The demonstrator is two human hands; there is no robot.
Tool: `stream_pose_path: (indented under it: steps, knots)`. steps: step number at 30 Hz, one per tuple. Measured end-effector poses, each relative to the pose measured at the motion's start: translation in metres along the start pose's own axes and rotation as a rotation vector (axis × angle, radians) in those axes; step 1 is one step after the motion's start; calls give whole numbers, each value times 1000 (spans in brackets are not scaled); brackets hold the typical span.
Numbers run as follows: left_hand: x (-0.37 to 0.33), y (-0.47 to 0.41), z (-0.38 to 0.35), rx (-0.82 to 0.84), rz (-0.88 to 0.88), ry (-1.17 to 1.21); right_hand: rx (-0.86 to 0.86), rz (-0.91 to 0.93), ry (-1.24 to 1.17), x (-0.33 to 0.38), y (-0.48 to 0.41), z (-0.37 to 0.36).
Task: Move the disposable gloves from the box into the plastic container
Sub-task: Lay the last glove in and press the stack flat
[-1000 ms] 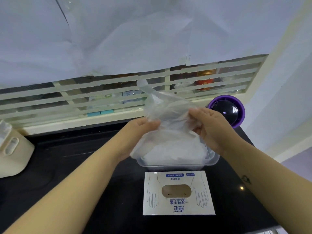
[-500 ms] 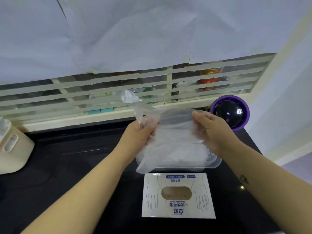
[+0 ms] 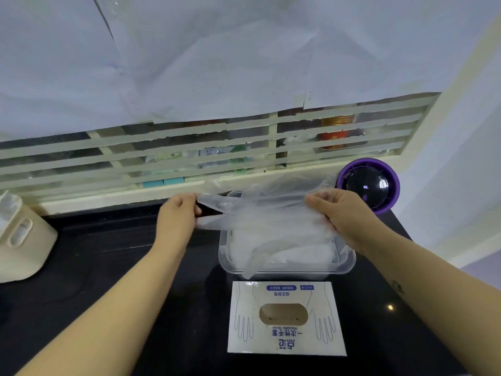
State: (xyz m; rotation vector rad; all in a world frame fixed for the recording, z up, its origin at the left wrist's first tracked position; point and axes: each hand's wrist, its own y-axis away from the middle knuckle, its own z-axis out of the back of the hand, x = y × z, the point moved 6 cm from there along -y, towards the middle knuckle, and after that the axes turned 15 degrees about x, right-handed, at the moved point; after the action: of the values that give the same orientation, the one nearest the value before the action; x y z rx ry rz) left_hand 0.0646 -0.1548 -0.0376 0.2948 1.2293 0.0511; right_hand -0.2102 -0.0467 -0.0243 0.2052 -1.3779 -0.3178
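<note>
Two hands hold one clear disposable glove stretched sideways above the plastic container. The left hand pinches the glove's finger end, its fingers drawn narrow on the thin film. The right hand grips the other end, curled round the bunched plastic. The glove sags in the middle, and a loose part of it hangs down over the container's near rim (whether it touches the pile inside I cannot tell).

Inside the container lies a whitish pile of gloves that fills most of it. The container stands on the black surface. The box lies flat just in front of it, nearer the person, with its oval opening facing up and glove outlines printed on either side.

At the back right, just beyond the right hand, sits a purple round object with a dark dome. A beige holder stands at the left edge. Behind the surface runs a slatted window, its upper part covered by white paper sheets.
</note>
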Motion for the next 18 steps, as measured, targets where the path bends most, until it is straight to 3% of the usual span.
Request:
stream_pose_path:
  steps: [3,5,7,9,13,18]
  knots:
    - [-37,14,-3,-87,-350,-238,19,-25,33,-1,-7,0]
    - [-67,24,-37,60,-643,-634,46,-31,77,1,-10,-4]
    - [-76,21,-80,233,-770,-1047,96,-13,85,4,-14,-11]
    - [-76,6,-104,365,-680,-1103,145,8,119,9,-14,-16]
    - [-79,-24,-111,481,-511,-842,167,33,209,15,-13,-8]
    - [-83,-40,-105,722,-341,-812,146,24,219,17,-13,9]
